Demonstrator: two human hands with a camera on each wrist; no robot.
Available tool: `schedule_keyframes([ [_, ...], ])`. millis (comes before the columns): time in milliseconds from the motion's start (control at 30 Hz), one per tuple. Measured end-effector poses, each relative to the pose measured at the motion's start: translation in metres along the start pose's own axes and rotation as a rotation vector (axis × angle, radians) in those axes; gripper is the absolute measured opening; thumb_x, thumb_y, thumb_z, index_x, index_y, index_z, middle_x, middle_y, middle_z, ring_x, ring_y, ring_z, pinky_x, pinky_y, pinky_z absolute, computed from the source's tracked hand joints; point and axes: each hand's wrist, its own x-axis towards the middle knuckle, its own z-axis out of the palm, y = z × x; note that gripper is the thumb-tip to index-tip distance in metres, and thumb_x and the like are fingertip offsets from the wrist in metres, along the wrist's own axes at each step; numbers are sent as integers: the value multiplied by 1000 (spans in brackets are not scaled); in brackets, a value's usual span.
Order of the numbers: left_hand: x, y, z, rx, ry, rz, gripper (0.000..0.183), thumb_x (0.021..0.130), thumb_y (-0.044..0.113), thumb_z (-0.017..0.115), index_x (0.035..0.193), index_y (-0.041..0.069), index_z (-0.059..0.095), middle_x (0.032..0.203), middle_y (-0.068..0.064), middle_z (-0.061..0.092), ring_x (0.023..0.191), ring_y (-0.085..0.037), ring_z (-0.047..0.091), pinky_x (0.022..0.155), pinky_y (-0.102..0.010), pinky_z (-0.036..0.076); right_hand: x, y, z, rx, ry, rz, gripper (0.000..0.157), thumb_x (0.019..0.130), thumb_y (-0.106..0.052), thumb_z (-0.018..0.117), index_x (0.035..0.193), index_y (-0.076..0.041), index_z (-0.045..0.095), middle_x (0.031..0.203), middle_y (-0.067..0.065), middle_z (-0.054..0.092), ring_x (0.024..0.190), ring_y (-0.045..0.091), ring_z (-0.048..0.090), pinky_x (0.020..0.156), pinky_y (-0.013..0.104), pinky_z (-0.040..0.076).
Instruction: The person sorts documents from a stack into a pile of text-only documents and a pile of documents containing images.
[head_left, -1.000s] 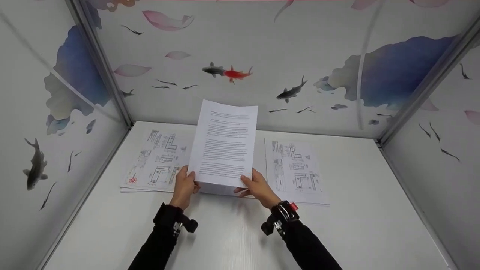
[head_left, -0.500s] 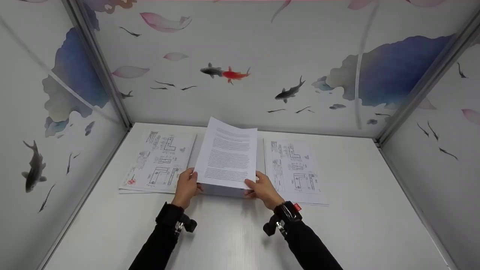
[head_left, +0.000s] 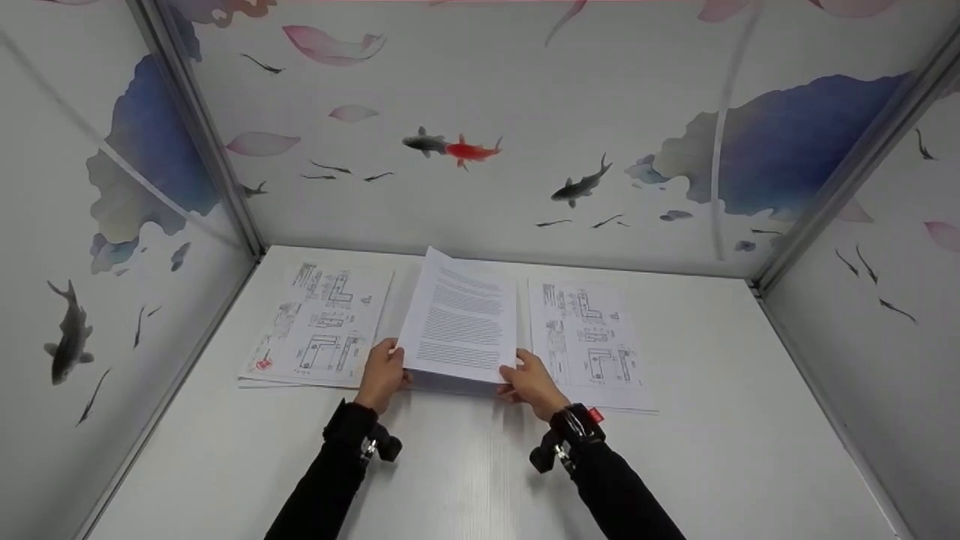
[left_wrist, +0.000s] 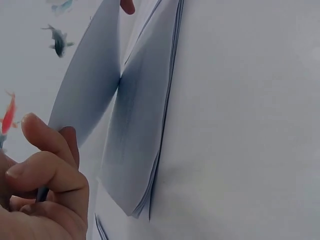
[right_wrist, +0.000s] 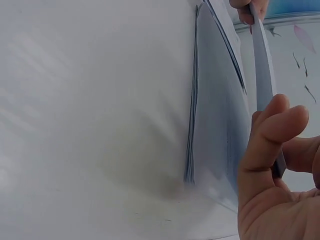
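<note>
A printed sheet of paper [head_left: 461, 322], covered in lines of text, is held tilted in both hands at the middle of the table, its near edge raised. My left hand [head_left: 381, 377] pinches its near left corner, and my right hand [head_left: 535, 382] pinches the near right corner. Whether it is one sheet or several I cannot tell. Beneath it, in the left wrist view, lies a stack of papers [left_wrist: 137, 125] with slightly uneven edges; the right wrist view shows the same stack [right_wrist: 212, 100] below my right hand [right_wrist: 275, 165]. The text on that stack is hidden.
To the left lies a pile of technical drawings [head_left: 319, 322] with a red stamp. Another pile of drawings [head_left: 592, 345] sits to the right. Behind the white table [head_left: 720, 420] rises a wall [head_left: 480, 202] painted with fish; side walls stand left and right.
Both hands have lowered the printed sheet toward the table, and it has shifted slightly right and nearer. The left hand moved a little right with it. Both drawing piles stay put.
</note>
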Motion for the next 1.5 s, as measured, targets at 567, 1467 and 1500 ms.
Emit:
schedule_keyframes([
  [567, -5, -5, 0, 426, 67, 175, 36, 92, 3, 55, 125, -12, 56, 85, -18, 70, 56, -14, 63, 56, -25, 45, 3, 4, -5, -3, 52, 62, 54, 95, -1, 53, 145, 10, 35, 112, 26, 67, 70, 18, 71, 63, 31, 59],
  [1467, -5, -10, -7, 801, 126, 184, 26, 90, 20, 67, 103, -3, 67, 93, -20, 71, 76, -30, 67, 66, -44, 51, -2, 7, -2, -367, 92, 23, 46, 86, -2, 63, 129, 11, 51, 98, 15, 58, 63, 15, 59, 51, 25, 51],
  [1500, -6, -10, -7, 816, 131, 191, 26, 90, 21, 66, 101, -2, 67, 91, -18, 71, 73, -29, 66, 63, -43, 51, -3, 7, -2, -415, 97, 5, 43, 84, -3, 66, 123, 10, 54, 99, 16, 56, 64, 15, 58, 51, 24, 49],
])
